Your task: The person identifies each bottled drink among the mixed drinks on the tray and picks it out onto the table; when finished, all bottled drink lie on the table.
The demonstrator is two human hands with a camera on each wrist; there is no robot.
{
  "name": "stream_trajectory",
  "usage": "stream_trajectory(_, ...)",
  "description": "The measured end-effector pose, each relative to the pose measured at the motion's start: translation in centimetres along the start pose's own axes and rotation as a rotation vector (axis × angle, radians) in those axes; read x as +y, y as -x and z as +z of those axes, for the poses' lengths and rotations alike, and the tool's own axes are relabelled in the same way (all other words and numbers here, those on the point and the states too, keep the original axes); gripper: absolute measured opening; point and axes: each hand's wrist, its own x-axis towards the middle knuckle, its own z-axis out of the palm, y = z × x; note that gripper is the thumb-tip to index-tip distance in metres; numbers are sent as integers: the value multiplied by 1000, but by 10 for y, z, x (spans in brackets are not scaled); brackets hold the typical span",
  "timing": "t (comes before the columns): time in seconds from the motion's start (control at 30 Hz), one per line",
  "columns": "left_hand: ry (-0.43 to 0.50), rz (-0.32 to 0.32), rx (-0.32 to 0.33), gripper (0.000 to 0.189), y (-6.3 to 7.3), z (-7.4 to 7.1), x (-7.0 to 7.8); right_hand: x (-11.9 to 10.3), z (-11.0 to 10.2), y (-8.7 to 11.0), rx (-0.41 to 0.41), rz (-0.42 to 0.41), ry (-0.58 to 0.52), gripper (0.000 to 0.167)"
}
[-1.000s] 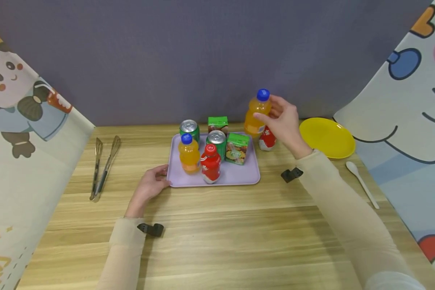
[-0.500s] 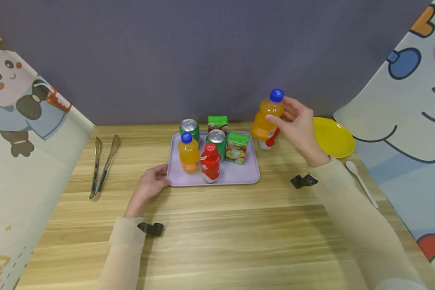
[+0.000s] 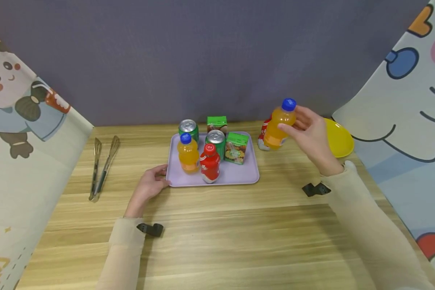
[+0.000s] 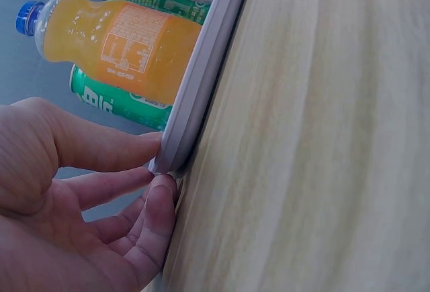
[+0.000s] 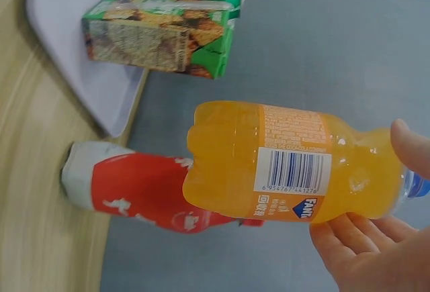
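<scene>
The left hand point(image 3: 151, 185) pinches a smooth, round-cornered tray point(image 3: 235, 177) between thumb and fingers; farther right, the right hand point(image 3: 311, 135) grips a waisted, clear-sided orange bottle point(image 3: 277, 129), raised above the wood-grained table point(image 3: 221, 241) near a red bottle point(image 3: 263, 137).

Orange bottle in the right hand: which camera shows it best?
The right wrist view: the orange bottle is large, its barcode showing. The head view shows it smaller, in the right hand, partly hiding a red bottle. The left wrist view misses it; the similar bottle there stands on the tray.
</scene>
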Motion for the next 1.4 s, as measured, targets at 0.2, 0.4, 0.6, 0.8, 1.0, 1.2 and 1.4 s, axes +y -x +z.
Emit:
stream_trajectory(0.2, -3, -5, 2, 63, 1, 0, 1, 12, -9, 4, 9, -8, 24, 55)
stream_trajectory(0.4, -3, -4, 1, 63, 2, -2, 2, 20, -18, 6, 14, 29, 53, 56)
stream_trajectory(0.6, -5, -9, -3, 63, 3, -2, 2, 31, -24, 8, 43, 73, 61, 57)
stream_trajectory(0.8, -4, -7, 5, 63, 2, -1, 1, 45, -24, 6, 76, 120, 78, 61)
stream_trajectory(1.0, -14, -3, 3, 62, 2, -1, 0, 58, -24, 2, 95, 161, 105, 65)
stream_trajectory(1.2, -14, -4, 4, 62, 2, 0, 0, 70, -22, -3, 104, 214, 104, 67)
stream_trajectory(1.4, -12, -4, 2, 62, 2, -1, 1, 82, -19, -10, 112, 238, 66, 68)
